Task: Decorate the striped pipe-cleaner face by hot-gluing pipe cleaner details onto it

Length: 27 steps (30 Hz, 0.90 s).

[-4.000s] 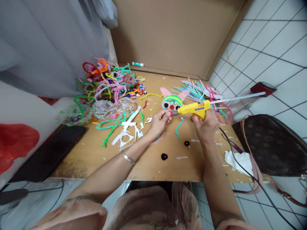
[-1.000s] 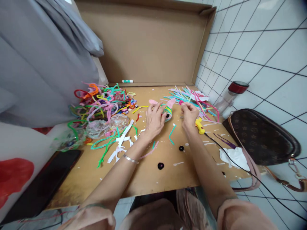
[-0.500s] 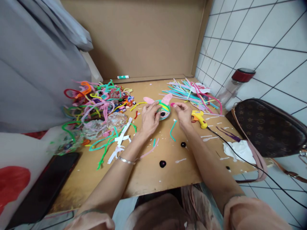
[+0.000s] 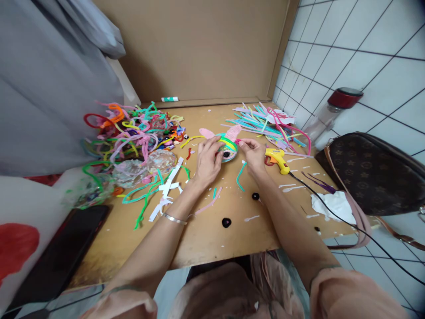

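My left hand (image 4: 209,160) is wrapped round the left side of a pipe-cleaner animal head (image 4: 229,145) with green, yellow and teal bands. Two pink ears (image 4: 233,132) stand up from it, and a round black eye (image 4: 226,154) shows beside my fingers. On the head's right side, my right hand (image 4: 253,153) pinches a small magenta piece (image 4: 237,141) against or very near the band; contact is hard to make out. A yellow glue gun (image 4: 278,160) lies just right of that hand. Below it is a bent teal pipe cleaner (image 4: 239,178).
Tangled pipe cleaners (image 4: 139,137) heap up on the left, with straight ones (image 4: 259,122) at back right. A black phone (image 4: 63,252), two black discs (image 4: 226,222), a handbag (image 4: 375,173), a bottle (image 4: 335,113) and the glue gun's cord (image 4: 327,206) surround the work.
My right hand has brought the magenta piece left, up to the side of the animal head. My left hand keeps its hold. The view has shifted slightly.
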Tool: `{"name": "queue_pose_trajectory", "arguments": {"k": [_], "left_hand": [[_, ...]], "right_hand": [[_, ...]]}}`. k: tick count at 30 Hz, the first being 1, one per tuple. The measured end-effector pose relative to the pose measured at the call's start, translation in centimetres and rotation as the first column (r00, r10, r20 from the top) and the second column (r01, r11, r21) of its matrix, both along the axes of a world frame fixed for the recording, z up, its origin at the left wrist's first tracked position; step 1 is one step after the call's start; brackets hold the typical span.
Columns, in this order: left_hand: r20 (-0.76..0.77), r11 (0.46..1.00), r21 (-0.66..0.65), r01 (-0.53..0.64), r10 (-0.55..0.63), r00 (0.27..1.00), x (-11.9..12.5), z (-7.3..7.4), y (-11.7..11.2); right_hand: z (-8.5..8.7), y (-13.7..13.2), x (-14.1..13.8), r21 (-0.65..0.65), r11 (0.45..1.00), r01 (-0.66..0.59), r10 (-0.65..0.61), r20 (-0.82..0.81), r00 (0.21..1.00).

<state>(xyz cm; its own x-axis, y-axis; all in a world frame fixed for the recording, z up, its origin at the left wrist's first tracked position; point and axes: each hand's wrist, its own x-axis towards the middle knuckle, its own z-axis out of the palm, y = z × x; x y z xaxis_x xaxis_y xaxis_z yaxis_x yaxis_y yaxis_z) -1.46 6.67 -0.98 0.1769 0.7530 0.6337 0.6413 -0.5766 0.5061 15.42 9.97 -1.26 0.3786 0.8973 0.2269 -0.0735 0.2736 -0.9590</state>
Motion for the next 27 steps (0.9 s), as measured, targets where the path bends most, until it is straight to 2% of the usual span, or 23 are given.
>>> {"name": "queue_pose_trajectory", "arguments": {"k": [8, 27], "left_hand": [[-0.004, 1.000, -0.024, 0.001, -0.001, 1.000, 0.1, 0.1, 0.0], [-0.095, 0.998, 0.049, -0.033, 0.037, 0.995, 0.2, -0.2, 0.0]], "right_hand": [[-0.2, -0.1, -0.1, 0.039, 0.999, -0.003, 0.003, 0.007, 1.000], [-1.2, 0.6, 0.4, 0.014, 0.999, -0.050, 0.049, 0.060, 0.997]]}}
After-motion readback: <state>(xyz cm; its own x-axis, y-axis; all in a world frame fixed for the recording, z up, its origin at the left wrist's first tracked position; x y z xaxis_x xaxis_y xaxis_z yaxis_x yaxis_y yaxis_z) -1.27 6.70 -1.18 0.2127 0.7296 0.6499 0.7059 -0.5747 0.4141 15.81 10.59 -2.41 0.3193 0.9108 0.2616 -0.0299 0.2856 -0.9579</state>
